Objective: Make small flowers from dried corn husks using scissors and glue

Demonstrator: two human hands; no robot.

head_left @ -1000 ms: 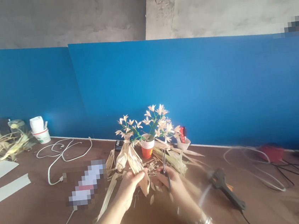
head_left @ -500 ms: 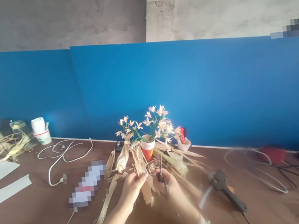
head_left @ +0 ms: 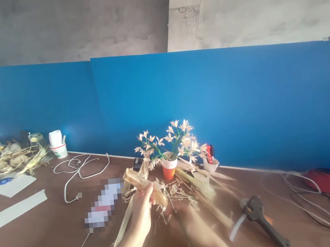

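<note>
My left hand (head_left: pixel 142 214) is closed on a dry corn husk (head_left: pixel 143 182), which lies slanted up to the left above my fingers. My right hand (head_left: pixel 190 221) is just to its right, low over the brown table (head_left: pixel 47 238) and smeared by motion. A thin dark pair of scissors (head_left: pixel 177 212) shows in its grip. Small husk scraps (head_left: pixel 179 190) lie scattered behind both hands. Beyond them stands an orange paper cup (head_left: pixel 169 171) filled with pale husk flowers (head_left: pixel 171 140) on green stems.
A black glue gun (head_left: pixel 260 217) lies at the right, with cables and a red object (head_left: pixel 321 179) behind it. A white cable (head_left: pixel 78 172), paper sheets (head_left: pixel 15 210), a white cup (head_left: pixel 58 148) and a husk pile (head_left: pixel 12 161) sit at the left. A blue wall panel (head_left: pixel 239 104) backs the table.
My left hand has tipped the husk from upright to slanting leftward. My right hand with the scissors has dropped lower and gone blurry. The view has shifted a little to the left.
</note>
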